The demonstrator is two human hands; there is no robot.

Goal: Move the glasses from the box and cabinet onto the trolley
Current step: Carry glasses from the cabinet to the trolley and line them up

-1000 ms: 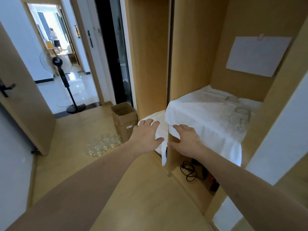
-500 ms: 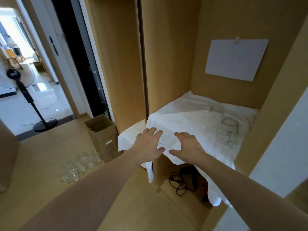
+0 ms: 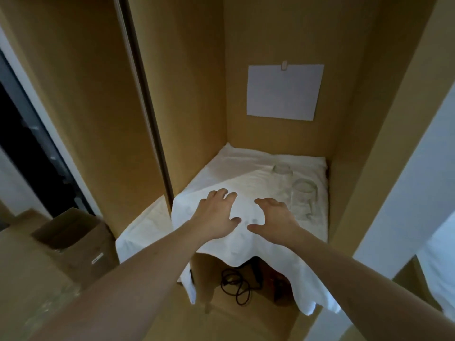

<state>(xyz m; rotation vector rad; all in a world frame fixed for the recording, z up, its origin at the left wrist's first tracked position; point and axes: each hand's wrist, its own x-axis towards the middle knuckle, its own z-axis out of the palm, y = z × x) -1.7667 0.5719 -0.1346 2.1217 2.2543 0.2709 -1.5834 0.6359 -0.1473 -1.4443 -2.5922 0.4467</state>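
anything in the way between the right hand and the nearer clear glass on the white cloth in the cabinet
Nothing visible. The right hand hovers over the white cloth, and the nearer clear glass stands just beyond it to the right, with only bare cloth between. A second clear glass sits farther back, outside that path.

Two clear glasses stood in cabinet (image 3: 197,99) on cloth-covered shelf, right of centre. Near glass (image 3: 304,196): wide round rim up, upright, close to right wall. Far glass (image 3: 281,168): behind and slightly left of it, toward back wall, faint against white; which way up, unclear. The two near each other, apart. Box (image 3: 71,238): brown cardboard, open-topped, on floor left of cabinet; contents not visible.
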